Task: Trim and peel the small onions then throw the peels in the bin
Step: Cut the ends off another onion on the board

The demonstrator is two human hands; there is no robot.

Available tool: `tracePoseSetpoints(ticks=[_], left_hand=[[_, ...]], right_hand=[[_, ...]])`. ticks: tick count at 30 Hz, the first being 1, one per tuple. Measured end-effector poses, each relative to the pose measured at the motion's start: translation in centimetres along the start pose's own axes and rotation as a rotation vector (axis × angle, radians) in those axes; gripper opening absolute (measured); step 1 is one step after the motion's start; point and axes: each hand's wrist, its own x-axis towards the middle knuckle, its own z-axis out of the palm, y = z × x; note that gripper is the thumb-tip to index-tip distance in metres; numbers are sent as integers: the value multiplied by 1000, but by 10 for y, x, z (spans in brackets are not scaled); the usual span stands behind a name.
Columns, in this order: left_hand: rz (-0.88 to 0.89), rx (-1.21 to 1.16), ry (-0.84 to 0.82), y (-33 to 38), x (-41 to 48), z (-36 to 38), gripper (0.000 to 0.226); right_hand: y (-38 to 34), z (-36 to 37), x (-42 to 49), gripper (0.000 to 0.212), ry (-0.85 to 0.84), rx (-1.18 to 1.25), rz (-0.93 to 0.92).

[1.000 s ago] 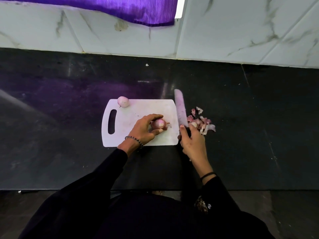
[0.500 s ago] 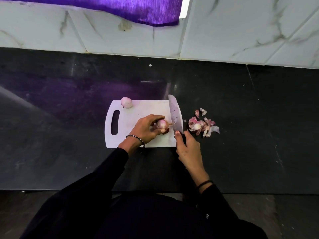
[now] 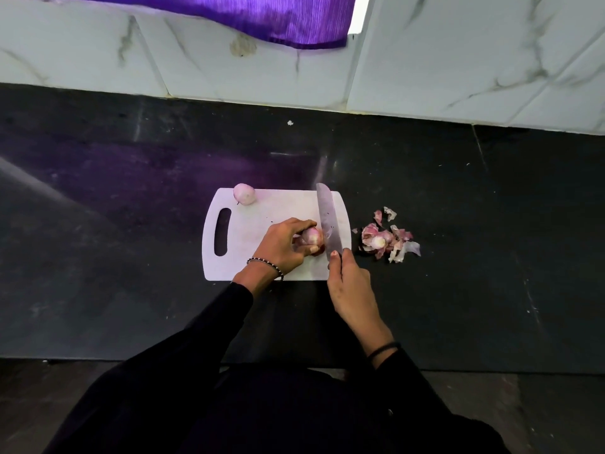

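A white cutting board [image 3: 262, 214] lies on the black counter. My left hand [image 3: 281, 244] pins a small pink onion [image 3: 311, 236] to the board's right part. My right hand [image 3: 348, 283] grips a knife [image 3: 328, 221] by the handle; its blade stands against the onion's right end. Another small pale onion [image 3: 244, 193] rests at the board's far left corner. A heap of pink and white onion peels [image 3: 388, 239] lies on the counter just right of the board.
The black counter [image 3: 491, 224] runs wide on both sides, with its front edge near my body. A white marble-tiled wall [image 3: 458, 60] backs it, with a purple cloth [image 3: 245, 14] hanging at the top. No bin is in view.
My right hand brought the knife leftward from beside the peels onto the board, until the blade met the onion's right end. My left hand kept hold of the onion.
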Motion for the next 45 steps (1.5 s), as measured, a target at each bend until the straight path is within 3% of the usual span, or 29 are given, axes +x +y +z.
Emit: tracePoseSetpoints(ticks=[17, 35, 45], left_hand=[[-40, 115, -28, 12, 5, 4, 41], [-46, 248, -114, 27, 9, -6, 45], [-5, 170, -52, 24, -4, -7, 42]], right_hand=[[-15, 3, 13, 23, -6, -236, -63], [-18, -4, 22, 28, -84, -160, 37], [-15, -5, 15, 31, -96, -89, 48]])
